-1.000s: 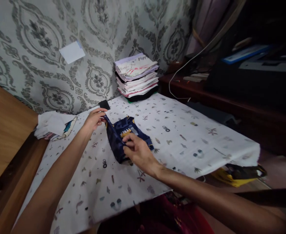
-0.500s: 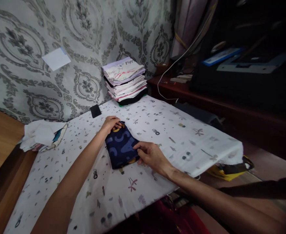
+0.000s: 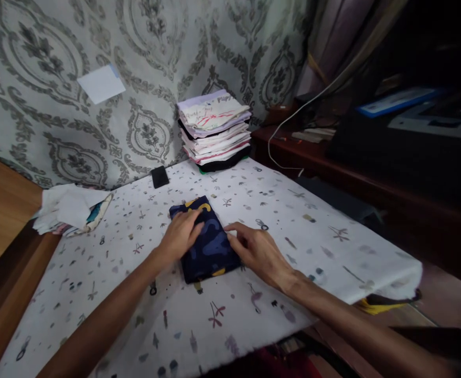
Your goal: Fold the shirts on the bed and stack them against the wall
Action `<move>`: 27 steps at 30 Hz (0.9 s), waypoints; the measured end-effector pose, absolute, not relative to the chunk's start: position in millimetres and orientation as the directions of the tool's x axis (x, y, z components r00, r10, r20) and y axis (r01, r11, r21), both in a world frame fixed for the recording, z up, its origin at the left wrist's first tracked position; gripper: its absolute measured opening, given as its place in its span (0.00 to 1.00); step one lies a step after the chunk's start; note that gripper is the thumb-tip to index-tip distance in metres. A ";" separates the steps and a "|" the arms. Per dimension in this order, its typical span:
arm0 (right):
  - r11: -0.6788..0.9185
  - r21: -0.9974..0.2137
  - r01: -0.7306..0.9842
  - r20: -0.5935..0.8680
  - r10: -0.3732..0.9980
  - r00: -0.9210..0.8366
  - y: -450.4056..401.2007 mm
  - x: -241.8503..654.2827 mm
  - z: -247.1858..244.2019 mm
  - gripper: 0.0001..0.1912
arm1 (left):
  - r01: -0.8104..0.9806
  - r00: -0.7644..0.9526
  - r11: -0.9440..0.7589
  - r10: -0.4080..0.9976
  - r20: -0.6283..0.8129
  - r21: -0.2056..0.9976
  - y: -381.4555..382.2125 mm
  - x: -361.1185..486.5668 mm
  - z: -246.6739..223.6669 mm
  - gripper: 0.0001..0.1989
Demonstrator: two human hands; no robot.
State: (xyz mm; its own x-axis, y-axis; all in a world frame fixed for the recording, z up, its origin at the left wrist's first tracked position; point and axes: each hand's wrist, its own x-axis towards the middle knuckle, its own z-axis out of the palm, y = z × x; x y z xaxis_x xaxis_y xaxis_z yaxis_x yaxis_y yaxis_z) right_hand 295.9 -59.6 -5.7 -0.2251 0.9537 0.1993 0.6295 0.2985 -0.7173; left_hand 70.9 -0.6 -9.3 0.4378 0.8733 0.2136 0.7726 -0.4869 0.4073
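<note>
A folded dark blue cloth garment (image 3: 214,249) with lighter blue and yellow patches lies flat on the patterned white sheet (image 3: 277,210). My left hand (image 3: 181,233) rests on its left and upper part, fingers stretched across the fabric. At the right edge, my right hand (image 3: 259,252) has thumb and forefinger close together against the fold. The other right fingers curl underneath and are partly hidden.
Toward the wall stands a tall stack of folded clothes (image 3: 216,131), with a small black flat object (image 3: 160,177) to its left. A loose pile of cloth (image 3: 73,207) lies at the far left. Along the right side runs a dark red desk (image 3: 277,144) with a white cable (image 3: 271,149).
My left hand has slid from the garment's far corner nearer to me, uncovering its yellow patches. My right hand stays by the right edge. The view has shifted slightly.
</note>
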 end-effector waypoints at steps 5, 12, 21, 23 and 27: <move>0.598 -0.569 0.564 0.341 0.796 -0.500 -1.2 248.1 -8.9 0.18 | 0.871 0.455 -0.469 0.882 0.119 0.147 -28.4 75.3 -26.0 0.25; 0.628 -0.477 0.615 0.256 0.769 -0.586 50.4 212.7 -43.4 0.25 | 0.893 0.408 -0.424 0.904 0.128 0.150 -25.5 80.6 -35.2 0.29; 0.657 -0.401 0.639 0.337 0.754 -0.564 52.3 217.9 -65.7 0.30 | 0.897 0.378 -0.382 0.924 0.064 0.222 -13.1 55.5 -38.4 0.44; 0.658 -0.385 0.648 0.320 0.753 -0.575 52.6 217.6 -66.7 0.29 | 0.887 0.387 -0.386 0.921 0.049 0.253 -2.3 45.4 -37.4 0.46; 0.661 -0.376 0.650 0.309 0.750 -0.584 52.5 218.7 -69.3 0.27 | 0.869 0.370 -0.356 0.929 0.026 0.344 22.4 29.6 -33.5 0.40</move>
State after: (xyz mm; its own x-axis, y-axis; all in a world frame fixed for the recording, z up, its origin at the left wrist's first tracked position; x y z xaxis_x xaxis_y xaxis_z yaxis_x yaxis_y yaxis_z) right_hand 218.7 52.5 -69.3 -0.5842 0.7504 0.3092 0.6497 0.6607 -0.3759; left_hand 29.6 22.4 -33.5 0.3699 0.9287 0.0263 0.8691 -0.3558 0.3436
